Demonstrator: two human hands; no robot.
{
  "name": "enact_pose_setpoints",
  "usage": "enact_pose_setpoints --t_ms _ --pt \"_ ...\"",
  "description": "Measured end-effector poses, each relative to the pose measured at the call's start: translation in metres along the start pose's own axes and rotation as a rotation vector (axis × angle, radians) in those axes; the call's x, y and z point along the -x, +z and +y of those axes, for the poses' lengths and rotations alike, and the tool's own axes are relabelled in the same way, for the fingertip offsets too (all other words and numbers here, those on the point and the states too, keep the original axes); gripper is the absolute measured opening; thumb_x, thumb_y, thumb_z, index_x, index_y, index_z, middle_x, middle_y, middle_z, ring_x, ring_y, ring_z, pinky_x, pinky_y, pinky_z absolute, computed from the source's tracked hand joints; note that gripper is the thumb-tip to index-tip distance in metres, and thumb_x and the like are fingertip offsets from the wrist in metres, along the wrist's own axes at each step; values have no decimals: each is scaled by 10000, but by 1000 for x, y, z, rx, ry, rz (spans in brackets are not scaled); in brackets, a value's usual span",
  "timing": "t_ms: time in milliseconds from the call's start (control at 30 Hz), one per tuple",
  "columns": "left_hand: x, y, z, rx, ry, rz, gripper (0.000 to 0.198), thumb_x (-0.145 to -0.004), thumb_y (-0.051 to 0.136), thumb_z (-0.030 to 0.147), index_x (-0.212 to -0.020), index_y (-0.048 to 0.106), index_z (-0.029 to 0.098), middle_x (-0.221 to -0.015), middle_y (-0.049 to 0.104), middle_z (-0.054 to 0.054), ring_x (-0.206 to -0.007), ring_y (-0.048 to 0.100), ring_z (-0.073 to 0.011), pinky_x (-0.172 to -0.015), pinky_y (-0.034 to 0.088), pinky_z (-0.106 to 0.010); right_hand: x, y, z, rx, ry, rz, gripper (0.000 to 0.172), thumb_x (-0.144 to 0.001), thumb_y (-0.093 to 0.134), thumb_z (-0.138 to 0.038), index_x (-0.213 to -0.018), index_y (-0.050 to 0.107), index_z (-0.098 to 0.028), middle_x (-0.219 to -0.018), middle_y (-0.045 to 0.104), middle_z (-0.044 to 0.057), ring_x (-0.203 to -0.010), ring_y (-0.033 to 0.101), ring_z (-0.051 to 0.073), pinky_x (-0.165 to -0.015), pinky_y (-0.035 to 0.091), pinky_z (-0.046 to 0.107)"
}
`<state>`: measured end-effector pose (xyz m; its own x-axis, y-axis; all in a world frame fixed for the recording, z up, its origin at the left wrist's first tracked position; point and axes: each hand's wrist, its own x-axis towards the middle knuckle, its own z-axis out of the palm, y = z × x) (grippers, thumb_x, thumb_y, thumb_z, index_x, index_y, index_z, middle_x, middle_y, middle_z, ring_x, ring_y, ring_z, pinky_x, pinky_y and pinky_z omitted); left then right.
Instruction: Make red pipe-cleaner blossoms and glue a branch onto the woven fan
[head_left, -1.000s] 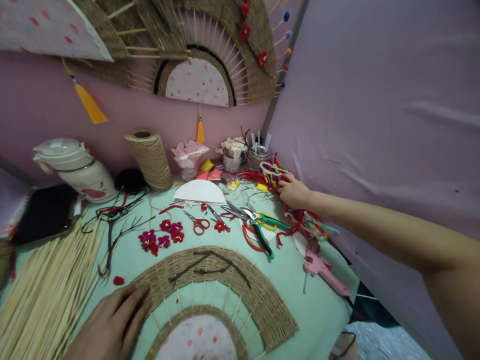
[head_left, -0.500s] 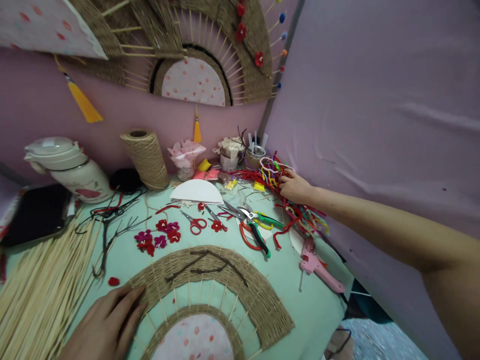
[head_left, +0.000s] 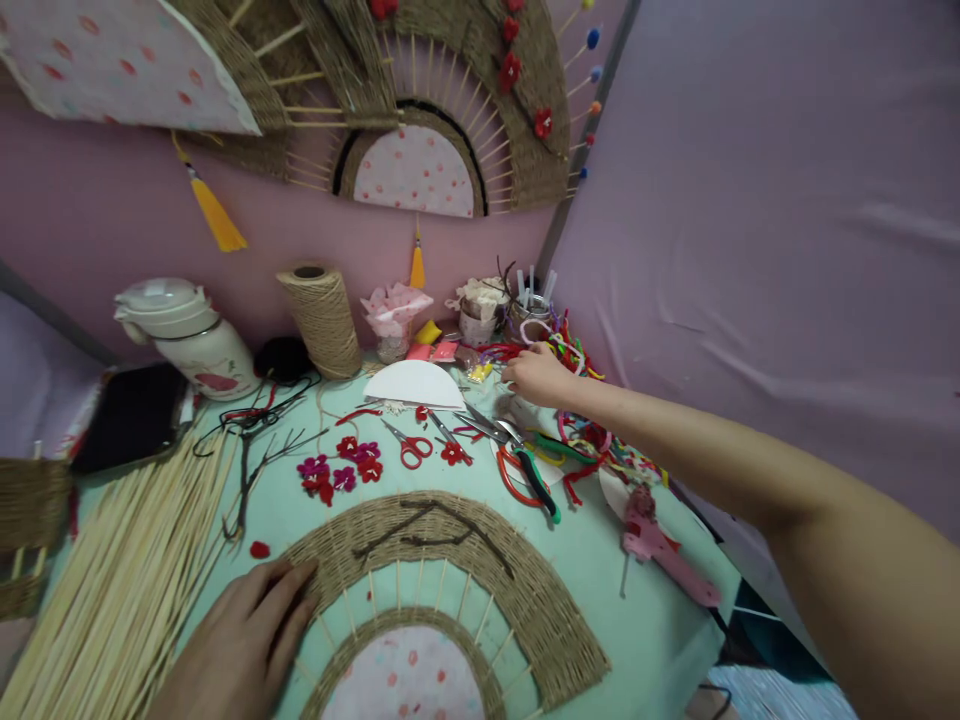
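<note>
My left hand lies with fingers stretched out on the left end of a woven twine fan. Thin dark twigs rest across the fan's band, and its centre is spotted paper. Far back on the right, my right hand is over the table, fingers bent and apart, with nothing visible in them. Just left of its fingertips is a small yellow packet. Beside and behind that hand spreads a heap of coloured pipe cleaners, partly hidden by the forearm.
Red-handled scissors, green-and-red-handled cutters and red and purple flowers lie behind the fan. A pink glue gun is at right. Thin wooden sticks, a twine spool and a white flask stand or lie left.
My right hand has moved left, out of the pipe cleaner heap toward the small packets. My left hand stays on the fan. The whole view has shifted slightly to the left.
</note>
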<state>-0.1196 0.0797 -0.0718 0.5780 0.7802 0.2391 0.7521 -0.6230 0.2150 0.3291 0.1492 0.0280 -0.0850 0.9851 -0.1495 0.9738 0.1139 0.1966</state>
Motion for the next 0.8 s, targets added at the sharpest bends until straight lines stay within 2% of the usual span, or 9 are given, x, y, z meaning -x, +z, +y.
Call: enact_pose_setpoints --t_ms 167,267,367,600,800 --pt "0 0 1 21 -16 17 476 -940 370 535 -1079 715 237 -1094 693 -79 -1008 663 -256 -910 558 -414 -36 9 0 -77 106 -34 244 -860 534 -207 -1007 729 -205 -1088 718 128 -1034 610 277 -857 343 374" --pt "0 1 3 16 -25 26 520 -941 346 562 -1082 717 225 -1104 688 -92 -1006 664 -262 -896 562 -420 -44 16 4 -143 87 -113 281 -745 717 -304 -1016 733 -231 -1079 724 88 -1024 626 272 -823 402 316" --pt "0 0 5 6 -20 36 545 -946 322 569 -1063 724 220 -1077 694 -97 -983 671 -258 -882 566 -412 -43 22 9 -222 36 -155 378 -642 813 -329 -991 729 -209 -1063 723 67 -1017 627 239 -801 433 257" --pt "1 0 5 21 -42 18 550 -947 308 567 -1067 727 232 -1082 697 -93 -994 665 -251 -905 556 -401 -27 26 46 -401 63 -200 149 -736 700 -205 -877 716 -161 -837 735 10 -768 654 135 -679 465 190" --pt "0 0 3 46 -42 5 541 -940 328 574 -1082 720 230 -1095 692 -93 -1012 657 -256 -917 553 -418 -18 28 71 -447 198 -153 224 -796 649 -306 -954 724 -166 -847 750 25 -739 663 144 -643 488 205"
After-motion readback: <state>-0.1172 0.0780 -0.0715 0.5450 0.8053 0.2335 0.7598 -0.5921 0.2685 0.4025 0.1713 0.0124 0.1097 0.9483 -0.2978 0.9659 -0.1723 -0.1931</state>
